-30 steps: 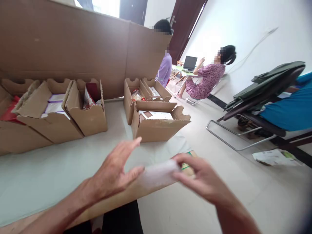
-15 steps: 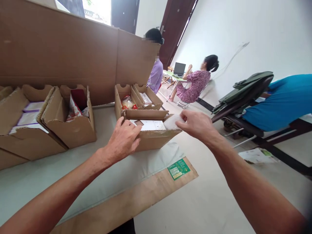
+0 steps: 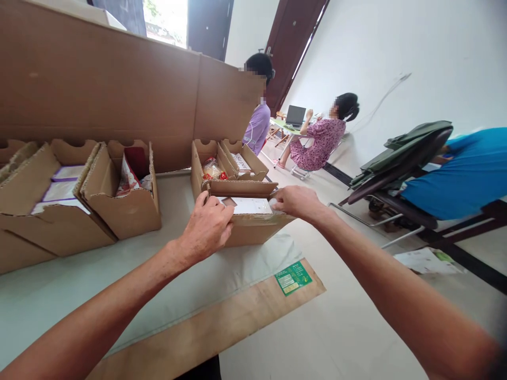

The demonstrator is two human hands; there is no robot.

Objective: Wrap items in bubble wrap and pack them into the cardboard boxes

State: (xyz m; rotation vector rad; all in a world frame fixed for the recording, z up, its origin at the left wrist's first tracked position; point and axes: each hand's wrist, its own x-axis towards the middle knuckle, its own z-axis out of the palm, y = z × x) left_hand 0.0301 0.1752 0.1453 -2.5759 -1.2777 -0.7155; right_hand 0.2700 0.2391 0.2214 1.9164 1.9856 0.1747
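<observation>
An open cardboard box [image 3: 253, 228] stands near the right end of the pale table [image 3: 119, 279], with flat white packets [image 3: 247, 205] lying inside. My left hand [image 3: 208, 228] curls over the box's near-left rim, fingertips on the packets. My right hand [image 3: 295, 202] is closed at the box's right corner, pressing a white packet down into it; the packet is mostly hidden under the fingers.
Behind this box stand two more open boxes [image 3: 227, 161], one with red snack packs. Further left are boxes [image 3: 122, 195] holding packets and white-and-purple cartons [image 3: 59, 190]. A tall cardboard wall [image 3: 119, 95] backs the table. Two people sit beyond by a laptop [image 3: 296, 115]. A folded chair [image 3: 400, 158] stands at right.
A second ago both hands held a white packet close to me. They reached forward to the box; the right hand has now lowered the packet into it and the left grips the rim.
</observation>
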